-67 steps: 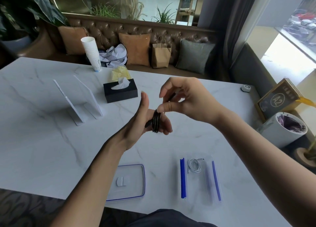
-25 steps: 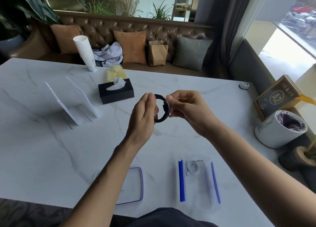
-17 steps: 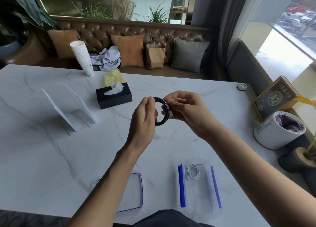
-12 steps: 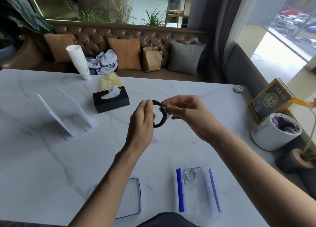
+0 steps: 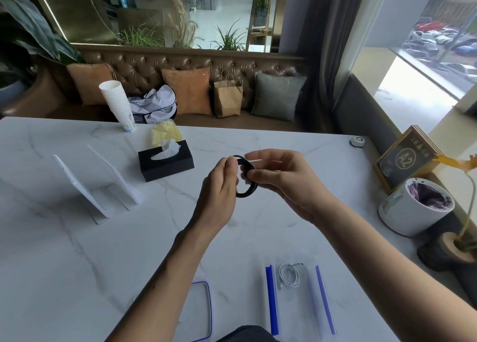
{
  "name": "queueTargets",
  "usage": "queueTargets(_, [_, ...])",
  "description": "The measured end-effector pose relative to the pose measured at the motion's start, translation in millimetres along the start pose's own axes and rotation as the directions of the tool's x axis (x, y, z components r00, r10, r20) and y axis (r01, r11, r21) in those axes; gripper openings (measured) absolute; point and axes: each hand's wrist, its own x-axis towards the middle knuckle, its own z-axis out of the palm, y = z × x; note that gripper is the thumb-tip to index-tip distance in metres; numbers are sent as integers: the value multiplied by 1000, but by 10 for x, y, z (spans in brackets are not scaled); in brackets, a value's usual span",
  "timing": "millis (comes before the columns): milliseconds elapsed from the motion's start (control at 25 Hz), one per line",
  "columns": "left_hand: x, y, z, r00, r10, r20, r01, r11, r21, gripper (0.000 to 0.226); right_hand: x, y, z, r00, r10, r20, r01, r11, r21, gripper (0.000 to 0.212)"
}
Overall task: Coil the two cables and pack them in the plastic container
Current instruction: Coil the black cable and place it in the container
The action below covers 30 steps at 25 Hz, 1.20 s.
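A black cable wound into a small ring is held in the air above the middle of the marble table. My left hand pinches its left side and my right hand grips its right side with thumb and fingers. A white cable, coiled, lies inside the clear plastic container with blue side clips near the front edge. The container's clear lid with a blue rim lies to its left, partly hidden by my left forearm.
A black tissue box, two white card stands and a stack of paper cups stand at the back left. A white bin, a wooden sign and a small white button are at the right edge.
The black cable was wrapped round my left fingers; now it is off them as a ring held between both hands. My right fingers have shifted further onto the ring.
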Motion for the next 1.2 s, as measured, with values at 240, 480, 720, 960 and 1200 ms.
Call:
queueTargets(240, [49,42,15,1000,17,23,-18,1000,20,39,-31,-120,-61,982,23,188,-43,994,104,46])
queueTargets(480, [53,40,43,993,85,83,-86,996,18,40,-34,-116,-11,983,44,181,-91,961,260,48])
queueTargets(720, [63,49,42,997,27,78,-22,998,-54,37,-62,-76,-60,967,-84,240,64,994,89,50])
queueTargets(960, [50,62,52,996,25,88,-23,999,-25,35,-94,-1,-32,975,-143,170,143,990,12,41])
queueTargets(1200, [72,44,66,997,48,59,-48,999,-4,36,-119,27,12,975,-199,101,204,978,-42,36])
